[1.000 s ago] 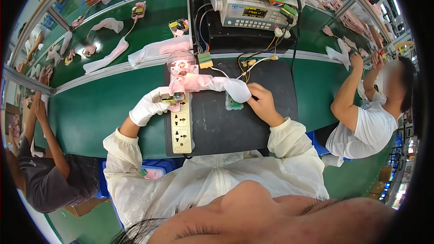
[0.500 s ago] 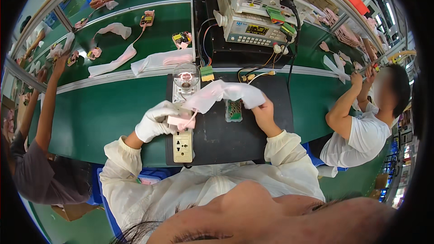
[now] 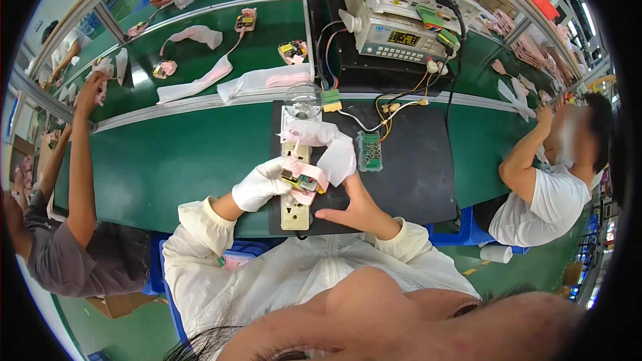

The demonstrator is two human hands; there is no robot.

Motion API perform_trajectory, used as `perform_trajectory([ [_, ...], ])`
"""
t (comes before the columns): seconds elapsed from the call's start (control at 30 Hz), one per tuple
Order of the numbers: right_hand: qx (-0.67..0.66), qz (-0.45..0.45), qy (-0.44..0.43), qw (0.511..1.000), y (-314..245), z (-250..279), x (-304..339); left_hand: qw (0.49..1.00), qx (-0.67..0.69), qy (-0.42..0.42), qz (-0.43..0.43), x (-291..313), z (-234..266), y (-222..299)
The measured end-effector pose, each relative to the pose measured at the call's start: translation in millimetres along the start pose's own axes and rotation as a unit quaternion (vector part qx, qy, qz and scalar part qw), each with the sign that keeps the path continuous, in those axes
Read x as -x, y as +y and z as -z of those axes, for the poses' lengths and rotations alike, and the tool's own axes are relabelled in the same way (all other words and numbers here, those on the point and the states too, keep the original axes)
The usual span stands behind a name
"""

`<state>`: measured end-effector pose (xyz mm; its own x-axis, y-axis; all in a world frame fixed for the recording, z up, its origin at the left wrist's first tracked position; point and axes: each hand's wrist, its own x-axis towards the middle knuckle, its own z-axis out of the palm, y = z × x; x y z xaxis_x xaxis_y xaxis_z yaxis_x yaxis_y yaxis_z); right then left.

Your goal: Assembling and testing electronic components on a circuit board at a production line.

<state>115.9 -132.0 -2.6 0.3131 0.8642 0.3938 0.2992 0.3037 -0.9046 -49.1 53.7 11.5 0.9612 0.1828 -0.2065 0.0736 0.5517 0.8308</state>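
My left hand point(image 3: 262, 186), in a white glove, grips a pink plastic housing point(image 3: 315, 172) with its fingers closed on the left side. A yellow-and-green circuit board point(image 3: 301, 181) shows inside that housing. From it a pink cord runs up into a translucent white sleeve point(image 3: 340, 154), which arches over to the right and hangs down. My bare right hand point(image 3: 364, 208) is open just right of the housing, thumb and fingers apart, fingertips near the sleeve's lower end. Beneath the housing lies a cream power strip point(image 3: 295, 217), partly covered. A clear glass bulb point(image 3: 303, 100) stands behind it.
On the black mat point(image 3: 414, 190) lies a green circuit board point(image 3: 370, 152) with wires. Stacked bench instruments point(image 3: 401, 37) stand behind. Wrapped cords and pink housings point(image 3: 246, 20) lie beyond the metal rail point(image 3: 200, 105). Co-workers sit left point(image 3: 80, 254) and right point(image 3: 545, 204).
My right hand has let go of the sleeve's far end and come left and nearer, beside the housing. The housing has been turned, so its circuit board shows. The view has shifted slightly.
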Motion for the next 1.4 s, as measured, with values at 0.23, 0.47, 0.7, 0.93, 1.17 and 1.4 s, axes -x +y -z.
perform_trajectory([
  [0.23,0.006,-0.048,-0.055,0.997,-10,-13,-13,0.999,-0.024,-0.003,-0.046,-1,1,0],
  [0.47,-0.104,-0.086,-0.035,0.99,-4,-21,-4,0.993,-0.103,-0.018,-0.058,0,-1,2],
  [0.7,-0.503,-0.236,-0.013,0.832,-12,31,15,0.985,-0.139,-0.028,-0.098,-10,31,15],
  [0.93,-0.26,-0.028,0.284,0.922,-27,150,55,0.912,-0.228,0.247,-0.235,-34,60,21],
  [1.17,-0.055,-0.155,0.38,0.91,60,290,114,0.656,-0.501,0.413,-0.385,-74,70,16],
  [1.4,0.056,-0.191,0.414,0.888,80,310,124,0.645,-0.603,0.381,-0.274,-178,111,85],
])
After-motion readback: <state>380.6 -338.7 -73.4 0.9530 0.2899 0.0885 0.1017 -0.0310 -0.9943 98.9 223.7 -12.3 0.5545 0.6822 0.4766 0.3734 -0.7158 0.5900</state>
